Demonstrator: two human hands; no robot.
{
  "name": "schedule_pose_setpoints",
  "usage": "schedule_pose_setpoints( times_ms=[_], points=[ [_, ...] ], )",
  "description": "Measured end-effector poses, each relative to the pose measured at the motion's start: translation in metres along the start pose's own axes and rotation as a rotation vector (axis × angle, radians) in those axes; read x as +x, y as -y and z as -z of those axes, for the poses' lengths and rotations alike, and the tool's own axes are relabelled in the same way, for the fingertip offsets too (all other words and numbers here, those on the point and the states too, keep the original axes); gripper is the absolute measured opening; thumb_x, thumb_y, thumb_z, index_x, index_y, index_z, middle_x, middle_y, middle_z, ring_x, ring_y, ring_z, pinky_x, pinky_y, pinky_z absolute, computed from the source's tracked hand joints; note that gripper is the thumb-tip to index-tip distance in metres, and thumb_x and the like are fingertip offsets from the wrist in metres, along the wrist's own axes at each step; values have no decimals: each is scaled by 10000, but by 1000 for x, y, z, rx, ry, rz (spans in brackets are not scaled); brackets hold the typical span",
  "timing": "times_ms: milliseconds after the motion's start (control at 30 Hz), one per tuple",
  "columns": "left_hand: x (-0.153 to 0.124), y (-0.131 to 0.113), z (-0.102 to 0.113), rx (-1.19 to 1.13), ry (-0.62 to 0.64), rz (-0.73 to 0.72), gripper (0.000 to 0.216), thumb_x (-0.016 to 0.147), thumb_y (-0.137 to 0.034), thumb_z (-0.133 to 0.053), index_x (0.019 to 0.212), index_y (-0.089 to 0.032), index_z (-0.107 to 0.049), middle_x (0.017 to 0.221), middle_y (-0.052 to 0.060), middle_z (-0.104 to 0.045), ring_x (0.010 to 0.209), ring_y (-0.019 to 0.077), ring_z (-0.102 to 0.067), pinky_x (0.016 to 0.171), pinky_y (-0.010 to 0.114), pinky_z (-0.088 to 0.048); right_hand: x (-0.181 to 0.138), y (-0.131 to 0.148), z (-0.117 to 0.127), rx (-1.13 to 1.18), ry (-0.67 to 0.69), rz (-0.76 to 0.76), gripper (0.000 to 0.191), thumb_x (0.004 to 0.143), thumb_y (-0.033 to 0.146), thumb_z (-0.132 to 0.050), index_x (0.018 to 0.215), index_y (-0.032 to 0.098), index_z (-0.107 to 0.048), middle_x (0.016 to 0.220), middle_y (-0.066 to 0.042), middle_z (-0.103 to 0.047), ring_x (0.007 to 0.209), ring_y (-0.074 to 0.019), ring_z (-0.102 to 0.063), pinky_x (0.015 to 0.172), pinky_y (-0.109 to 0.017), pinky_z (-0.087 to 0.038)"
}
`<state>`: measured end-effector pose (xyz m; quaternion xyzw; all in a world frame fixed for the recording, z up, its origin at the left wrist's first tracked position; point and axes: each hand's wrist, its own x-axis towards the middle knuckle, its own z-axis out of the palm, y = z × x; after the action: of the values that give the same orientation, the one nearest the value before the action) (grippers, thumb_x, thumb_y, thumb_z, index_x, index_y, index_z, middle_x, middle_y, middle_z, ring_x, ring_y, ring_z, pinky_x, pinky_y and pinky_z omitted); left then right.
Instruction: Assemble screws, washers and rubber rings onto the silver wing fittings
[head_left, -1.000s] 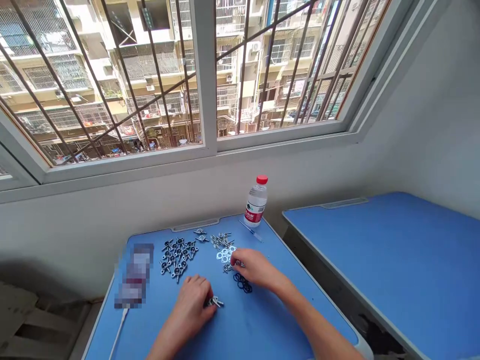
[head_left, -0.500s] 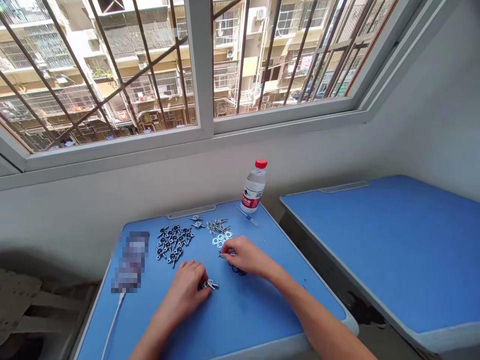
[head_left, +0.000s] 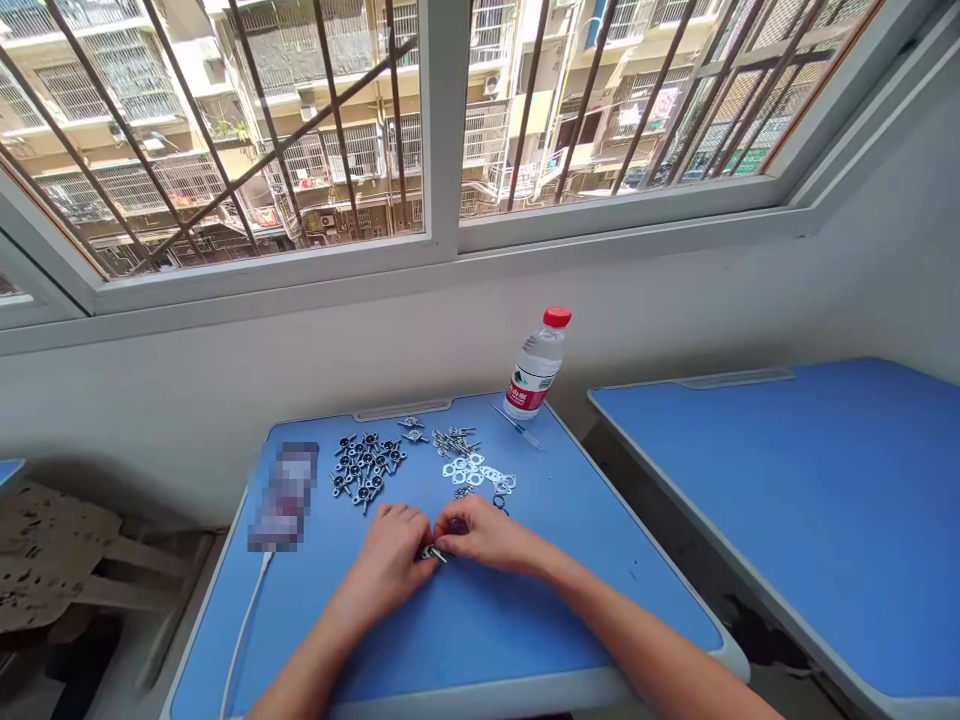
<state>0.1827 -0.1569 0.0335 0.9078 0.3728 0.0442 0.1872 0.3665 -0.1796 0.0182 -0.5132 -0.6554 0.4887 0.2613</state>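
Observation:
On the blue table, my left hand [head_left: 396, 548] is closed on a small silver metal fitting [head_left: 435, 553] with a short stem. My right hand [head_left: 480, 532] has come up against it, its thumb and fingers pinched at the same fitting; whether a tiny part sits in that pinch is hidden. Behind the hands lie several thin flat metal plates with holes [head_left: 469, 470], a small heap of tiny metal pieces [head_left: 463, 491] and dark rings [head_left: 500, 502], partly covered by my right hand. Several metal fittings with black centres [head_left: 367, 462] are grouped to the left.
Silver stemmed parts [head_left: 455, 441] and two more fittings [head_left: 414, 436] lie toward the back. A red-capped water bottle [head_left: 534, 372] stands by a pen-like tool [head_left: 517, 427]. A blurred phone [head_left: 285, 497] with a white cable [head_left: 244, 625] is at left. Another blue table [head_left: 750, 480] stands right.
My right hand has moved from the flat plates and small pieces toward me and left, meeting my left hand at the fitting. The plates are now more exposed. The view has shifted slightly.

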Motion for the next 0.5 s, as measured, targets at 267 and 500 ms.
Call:
schedule_pose_setpoints(
  times_ms=[267,500],
  points=[
    [-1,3,-3,-19,-6,-16,104,819,-173,-609,753,-194,-532,806,-2,-628,831,198,-550,788,329,-347,2,-3,0,25,-8,-72,118,724,131,-557,700,136,-673,579,42,-533,572,-100,-443,528,-205,-321],
    [-2,-4,5,-15,15,2,97,810,-150,-610,757,-194,-543,829,10,-649,855,203,-557,808,331,-350,-2,3,5,-99,-49,-32,147,769,114,-535,721,143,-671,596,36,-527,595,-108,-447,552,-209,-329]
  ],
)
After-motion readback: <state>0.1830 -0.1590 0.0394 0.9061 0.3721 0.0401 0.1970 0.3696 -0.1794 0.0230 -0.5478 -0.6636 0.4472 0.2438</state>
